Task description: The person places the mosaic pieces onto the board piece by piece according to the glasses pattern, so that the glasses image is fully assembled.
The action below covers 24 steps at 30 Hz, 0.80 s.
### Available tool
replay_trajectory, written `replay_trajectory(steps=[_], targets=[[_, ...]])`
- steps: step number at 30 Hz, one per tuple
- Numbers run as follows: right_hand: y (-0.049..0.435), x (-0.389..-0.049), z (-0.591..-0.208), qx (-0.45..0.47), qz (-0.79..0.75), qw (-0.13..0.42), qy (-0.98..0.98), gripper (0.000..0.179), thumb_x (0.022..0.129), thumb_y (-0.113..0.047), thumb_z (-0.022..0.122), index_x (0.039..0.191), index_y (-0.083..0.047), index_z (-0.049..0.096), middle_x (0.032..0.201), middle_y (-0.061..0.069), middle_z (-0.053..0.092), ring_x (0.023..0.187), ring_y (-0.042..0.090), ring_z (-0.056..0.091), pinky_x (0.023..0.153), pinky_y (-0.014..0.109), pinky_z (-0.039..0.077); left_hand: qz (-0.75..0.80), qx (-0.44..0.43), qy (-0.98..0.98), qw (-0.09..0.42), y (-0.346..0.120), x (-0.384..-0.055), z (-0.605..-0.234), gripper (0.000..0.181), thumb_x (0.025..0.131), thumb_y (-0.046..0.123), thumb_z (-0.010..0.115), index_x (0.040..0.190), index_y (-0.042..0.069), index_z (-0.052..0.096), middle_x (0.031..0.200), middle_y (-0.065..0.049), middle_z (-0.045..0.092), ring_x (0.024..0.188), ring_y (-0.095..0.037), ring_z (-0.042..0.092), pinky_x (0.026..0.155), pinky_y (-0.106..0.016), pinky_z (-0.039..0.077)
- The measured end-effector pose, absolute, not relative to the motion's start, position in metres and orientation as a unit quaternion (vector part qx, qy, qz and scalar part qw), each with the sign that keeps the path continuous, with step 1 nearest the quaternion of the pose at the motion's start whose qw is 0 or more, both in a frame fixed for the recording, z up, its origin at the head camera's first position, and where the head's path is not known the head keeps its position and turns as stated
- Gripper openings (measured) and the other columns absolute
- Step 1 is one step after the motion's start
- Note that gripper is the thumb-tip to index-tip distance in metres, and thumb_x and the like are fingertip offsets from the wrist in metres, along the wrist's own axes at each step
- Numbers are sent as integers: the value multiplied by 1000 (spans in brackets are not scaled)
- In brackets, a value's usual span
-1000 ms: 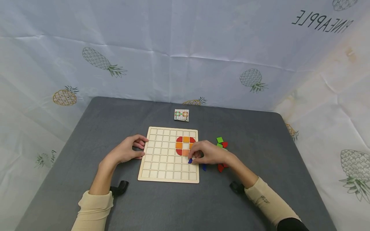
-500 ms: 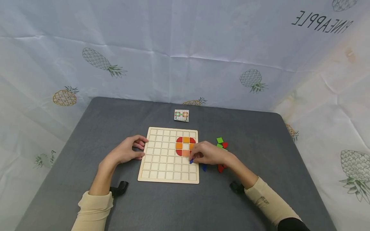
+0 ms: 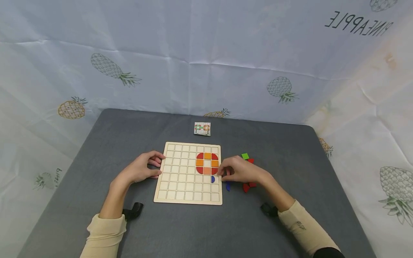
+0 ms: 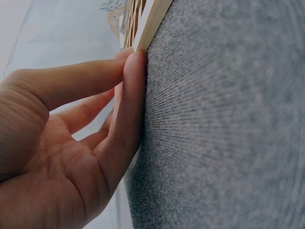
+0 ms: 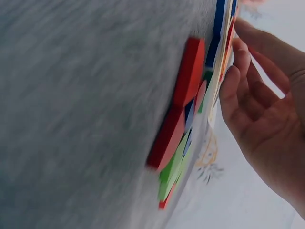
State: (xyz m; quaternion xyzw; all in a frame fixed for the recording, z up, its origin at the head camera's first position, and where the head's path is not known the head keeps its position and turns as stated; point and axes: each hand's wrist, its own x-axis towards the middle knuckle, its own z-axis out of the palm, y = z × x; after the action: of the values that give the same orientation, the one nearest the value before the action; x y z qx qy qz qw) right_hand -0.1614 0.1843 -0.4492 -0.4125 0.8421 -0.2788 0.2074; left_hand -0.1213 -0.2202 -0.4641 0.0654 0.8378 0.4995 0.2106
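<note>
A square wooden grid board (image 3: 180, 186) lies on the grey table, with red corner pieces (image 3: 200, 156) and orange squares (image 3: 208, 156) set in a ring near its upper right. Just below the ring is a small rounded blue piece (image 3: 213, 179). My left hand (image 3: 143, 166) touches the board's left edge with thumb and fingertips, seen up close in the left wrist view. At the right edge, my right hand (image 3: 238, 169) hovers with loosely bent fingers and nothing visible between them. Its fingertips overlap the board's rim beside the blue piece.
Loose pieces lie right of the board: a blue one (image 3: 228, 186), red ones (image 3: 246, 187) and a green square (image 3: 245, 156), partly hidden by the right hand. The right wrist view shows several red pieces (image 5: 188, 71) and green ones (image 5: 172, 164). A patterned card (image 3: 202, 128) lies behind the board.
My right hand has let go of the blue piece, which now lies on the board, and has drawn back to the right. The left hand stays in place.
</note>
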Motion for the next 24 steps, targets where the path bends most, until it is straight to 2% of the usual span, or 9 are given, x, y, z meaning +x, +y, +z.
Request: replay_trajectory(steps=[7,15,24], targets=[[207,-163,-451,-374,-277,246,850,23,95,-15,86,117,-14,80,107,0,76,81,2,60,72,21,57,497,63,839,214,-220,-121,-463,50,95,-7,77,141,-5,58,122,-23,59,111,-32,60,75,-31,67],[218,-166,-453,-374,-267,242,855,17,94,-19,87,108,-15,80,98,0,70,78,4,55,69,21,51,494,65,841,210,-220,-122,-465,50,95,-6,77,141,-5,58,121,-22,59,110,-31,60,75,-31,67],[223,-174,-459,-385,-283,257,840,14,93,-18,88,104,-16,81,90,-1,66,77,2,54,69,20,50,500,64,837,212,-220,-122,-466,50,96,-7,76,142,-5,57,120,-22,58,110,-30,59,76,-31,68]])
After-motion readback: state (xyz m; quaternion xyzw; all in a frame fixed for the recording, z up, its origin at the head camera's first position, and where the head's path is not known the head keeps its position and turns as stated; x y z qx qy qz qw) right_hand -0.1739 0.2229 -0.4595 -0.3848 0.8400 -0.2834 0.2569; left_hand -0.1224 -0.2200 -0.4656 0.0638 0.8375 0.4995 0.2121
